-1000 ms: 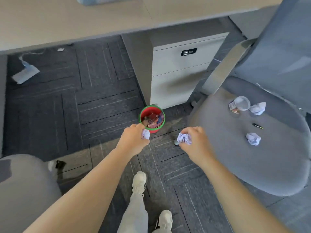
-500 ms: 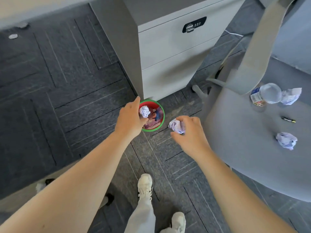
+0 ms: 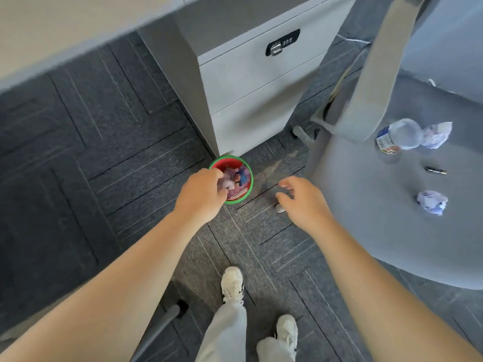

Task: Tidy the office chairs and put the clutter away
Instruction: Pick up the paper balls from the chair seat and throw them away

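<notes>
While both hands (image 3: 201,195) (image 3: 300,202) hang loose, nothing gripped, dark carpet (image 3: 91,142) (ribbed tiles) surrounds the bin (image 3: 249,189).

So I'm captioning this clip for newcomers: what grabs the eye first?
The small red bin with a green rim on the dark carpet, stuffed with paper, with the left hand over it. Then the grey chair seat at right, littered with a plastic bottle, crumpled paper balls and a pen.

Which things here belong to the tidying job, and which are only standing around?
Part of the job:
- bin
- chair
- bottle
- paper ball beside the bottle
- paper ball near the seat front
- pen

Just there:
- drawer cabinet
- desk
- carpet
</notes>
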